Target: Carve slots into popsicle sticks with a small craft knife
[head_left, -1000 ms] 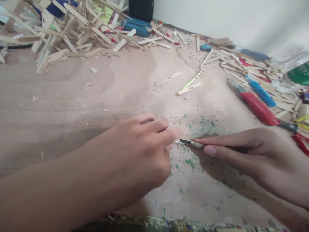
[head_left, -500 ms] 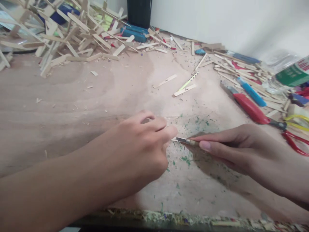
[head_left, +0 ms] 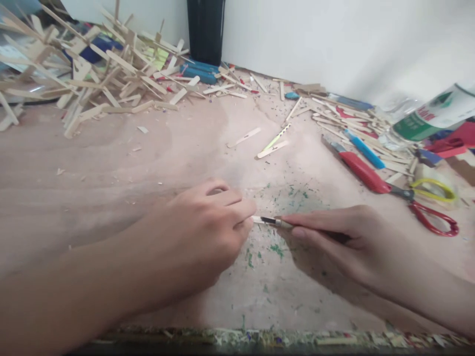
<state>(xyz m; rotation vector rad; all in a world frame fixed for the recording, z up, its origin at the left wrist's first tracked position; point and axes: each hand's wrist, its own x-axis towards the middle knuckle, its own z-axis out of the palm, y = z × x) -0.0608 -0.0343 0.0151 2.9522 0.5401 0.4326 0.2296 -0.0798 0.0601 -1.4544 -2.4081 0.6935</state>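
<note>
The left hand (head_left: 213,225) has its fingers curled around a narrow, pale wooden stick (head_left: 257,219) (mostly hidden, one end showing) at the pinkish-brown wooden worktop (head_left: 178,153). The right hand (head_left: 345,235) pinches a slim, metal-collared knife (head_left: 277,222), dark blade at that end, near scattered green shavings (head_left: 276,250).

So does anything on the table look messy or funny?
Yes: green bits are scattered on the tabletop around the small knife in the right hand, like spilled crumbs. Wooden sticks at the back left lie jumbled, pointing every way.
</note>
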